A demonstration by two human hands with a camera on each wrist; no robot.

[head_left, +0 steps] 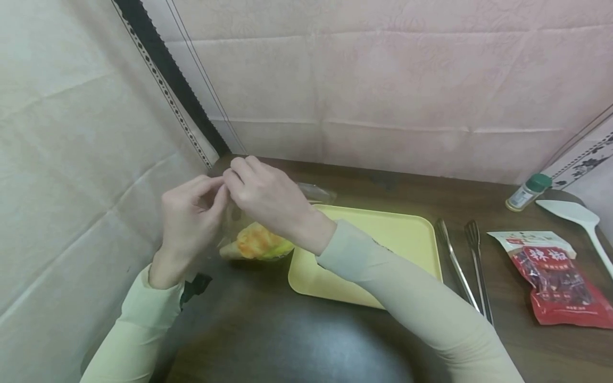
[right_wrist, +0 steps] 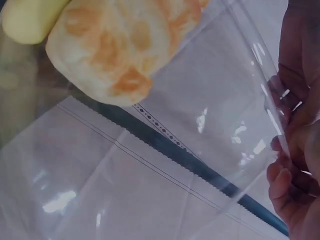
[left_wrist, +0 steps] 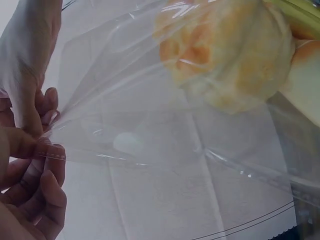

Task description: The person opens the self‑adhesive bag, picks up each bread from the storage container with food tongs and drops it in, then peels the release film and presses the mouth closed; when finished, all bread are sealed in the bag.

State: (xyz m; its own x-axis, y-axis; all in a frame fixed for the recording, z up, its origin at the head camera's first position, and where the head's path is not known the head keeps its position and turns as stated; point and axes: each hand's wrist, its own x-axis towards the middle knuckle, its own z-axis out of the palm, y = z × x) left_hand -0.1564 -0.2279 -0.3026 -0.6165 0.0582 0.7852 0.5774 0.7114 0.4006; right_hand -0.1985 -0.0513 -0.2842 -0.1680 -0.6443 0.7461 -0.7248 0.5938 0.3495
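A clear plastic bag (left_wrist: 135,110) hangs from both hands, its upper edge pinched between the fingertips. The left hand (head_left: 191,215) grips that edge with thumb and forefinger. Close against it, the right hand (head_left: 270,199) pinches the same edge, fingertips nearly meeting the left ones. Inside the bag lies a browned, bread-like piece (head_left: 258,242). Beside this, a yellow-green piece (left_wrist: 302,17) and a smooth pale piece (left_wrist: 305,82) show through the plastic in the left wrist view. In the head view the right hand and forearm cover part of the bag.
A yellow tray (head_left: 397,226) lies under the right forearm. To its right are metal tongs (head_left: 479,266), a red packet (head_left: 565,282) with dark contents, a green-capped bottle (head_left: 527,192) and a white spatula (head_left: 574,213). Cloth-covered walls (head_left: 392,85) bound the dark table (head_left: 287,330).
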